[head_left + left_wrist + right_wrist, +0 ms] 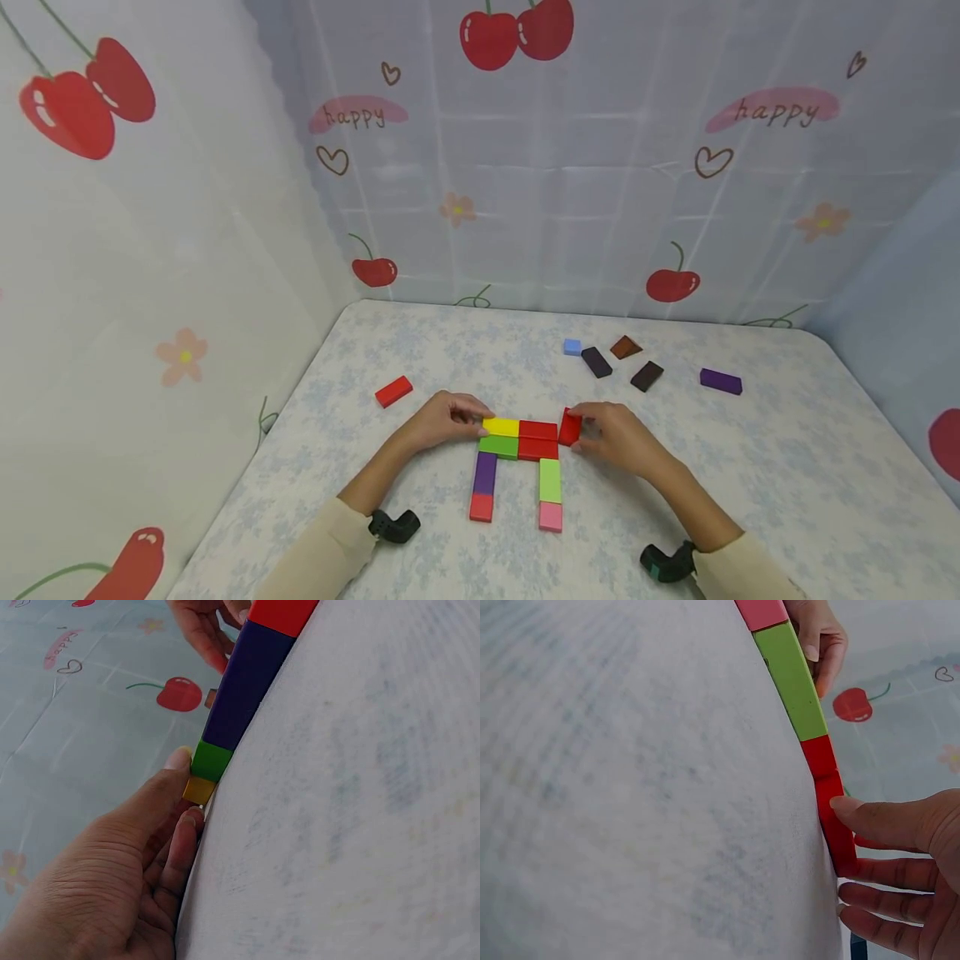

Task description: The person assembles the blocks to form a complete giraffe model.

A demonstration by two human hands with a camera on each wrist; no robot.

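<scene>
Flat blocks lie on the table in a two-row body with two legs. My left hand (pixel 444 419) pinches round the left end of the yellow block (pixel 501 427), thumb tip against the end of the green block (pixel 498 448) in the left wrist view. Beside the body's right end, my right hand (pixel 617 433) holds a slightly tilted red block (pixel 570 427) between thumb and fingers. Two red blocks (pixel 537 431) fill the body's right half. The left leg is a purple block (pixel 484 473) over a red one (pixel 482 507); a light green block (pixel 550 481) and a pink block (pixel 551 517) form the right leg.
A loose red block (pixel 393 392) lies at left. Behind the right hand are a small blue block (pixel 572 347), two dark blocks (pixel 597 362), a brown triangular block (pixel 626 347) and a purple block (pixel 721 382). Printed curtains (pixel 570 167) stand along the table's back.
</scene>
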